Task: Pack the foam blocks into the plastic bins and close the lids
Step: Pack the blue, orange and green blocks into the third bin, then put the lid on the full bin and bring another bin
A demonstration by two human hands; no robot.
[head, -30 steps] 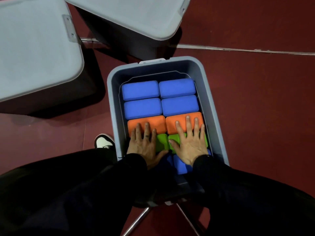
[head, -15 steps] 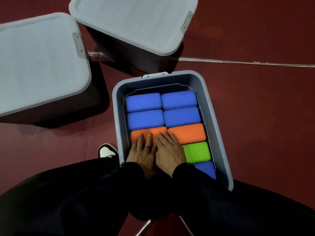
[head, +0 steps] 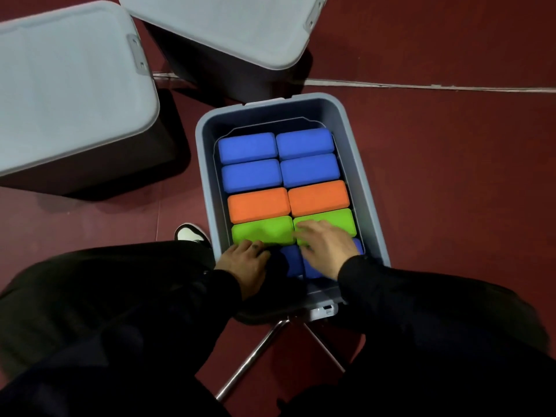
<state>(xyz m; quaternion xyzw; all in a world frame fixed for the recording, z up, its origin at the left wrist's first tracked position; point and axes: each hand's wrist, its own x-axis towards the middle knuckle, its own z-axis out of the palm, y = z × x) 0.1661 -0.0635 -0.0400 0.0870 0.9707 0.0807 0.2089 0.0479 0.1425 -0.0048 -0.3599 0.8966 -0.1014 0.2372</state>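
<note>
Head view: the open grey plastic bin sits on the red floor, two lidded bins close behind it. Smooth, rounded foam blocks fill it wall to wall. Left hand and right hand, each grip spread, rest on the near green and blue blocks.

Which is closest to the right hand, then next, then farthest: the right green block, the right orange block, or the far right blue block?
From the right hand, in the head view:
1. Right green block, under its fingertips.
2. Right orange block, the next row up.
3. Far right blue block, by the bin's far end.
</note>
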